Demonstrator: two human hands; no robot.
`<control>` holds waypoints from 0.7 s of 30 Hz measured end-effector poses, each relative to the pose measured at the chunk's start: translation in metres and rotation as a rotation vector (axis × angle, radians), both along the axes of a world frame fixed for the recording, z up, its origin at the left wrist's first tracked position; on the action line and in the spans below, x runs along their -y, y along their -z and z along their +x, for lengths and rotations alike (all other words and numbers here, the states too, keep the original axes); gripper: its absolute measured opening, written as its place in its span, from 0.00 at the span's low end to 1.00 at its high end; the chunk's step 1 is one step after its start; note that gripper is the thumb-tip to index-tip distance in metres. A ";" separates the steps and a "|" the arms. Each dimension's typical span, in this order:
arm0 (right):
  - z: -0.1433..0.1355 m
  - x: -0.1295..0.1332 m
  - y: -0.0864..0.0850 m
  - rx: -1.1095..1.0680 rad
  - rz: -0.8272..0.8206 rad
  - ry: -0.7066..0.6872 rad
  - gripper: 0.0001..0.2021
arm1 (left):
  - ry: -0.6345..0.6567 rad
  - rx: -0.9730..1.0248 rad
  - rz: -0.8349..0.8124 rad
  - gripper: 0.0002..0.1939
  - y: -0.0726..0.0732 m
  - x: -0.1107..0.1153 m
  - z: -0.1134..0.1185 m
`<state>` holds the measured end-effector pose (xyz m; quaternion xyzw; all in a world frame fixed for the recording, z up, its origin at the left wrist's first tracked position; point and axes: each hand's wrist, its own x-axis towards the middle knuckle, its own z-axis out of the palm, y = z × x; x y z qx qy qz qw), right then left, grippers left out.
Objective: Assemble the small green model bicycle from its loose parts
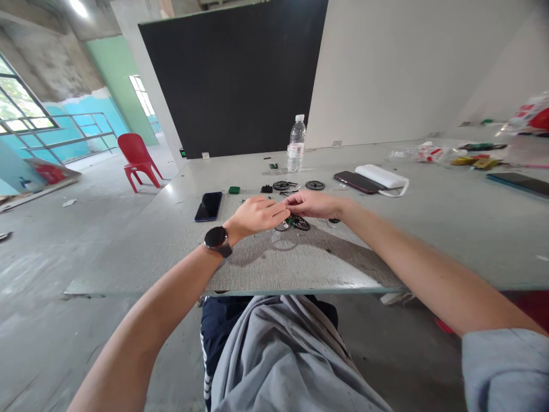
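Note:
My left hand [261,215], with a dark watch [217,240] on its wrist, is closed, its fingertips at a small model with a black spoked wheel [300,222] and green parts. From the other side my right hand [315,204] pinches at the same model, thumb and forefinger meeting the left fingertips. The fingers hide most of the model and the exact grip points. Just beyond the hands lie two more black spoked wheels, one on the left [281,186] and one on the right [315,185], beside a small black block [266,189] and thin dark parts.
A phone [208,206] and a green block [234,190] lie left of the hands. Behind stands a clear water bottle [296,143]. To the right are a dark phone [358,182], a white power bank [381,177] with its cable, and plastic wrapping [429,153]. The table's front edge [295,292] is near my lap.

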<state>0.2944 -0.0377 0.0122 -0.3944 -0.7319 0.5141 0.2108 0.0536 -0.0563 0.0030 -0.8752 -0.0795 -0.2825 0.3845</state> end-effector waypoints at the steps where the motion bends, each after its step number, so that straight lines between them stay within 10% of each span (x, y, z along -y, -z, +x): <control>1: -0.001 0.000 0.000 -0.007 0.026 0.016 0.16 | 0.002 -0.001 0.002 0.14 0.000 0.000 0.001; 8: -0.008 0.003 -0.001 -0.184 0.101 0.238 0.17 | -0.074 0.012 -0.103 0.16 0.000 -0.005 -0.002; 21: -0.005 -0.001 0.004 -0.122 0.186 0.183 0.20 | -0.147 -0.025 -0.202 0.11 -0.005 -0.010 -0.010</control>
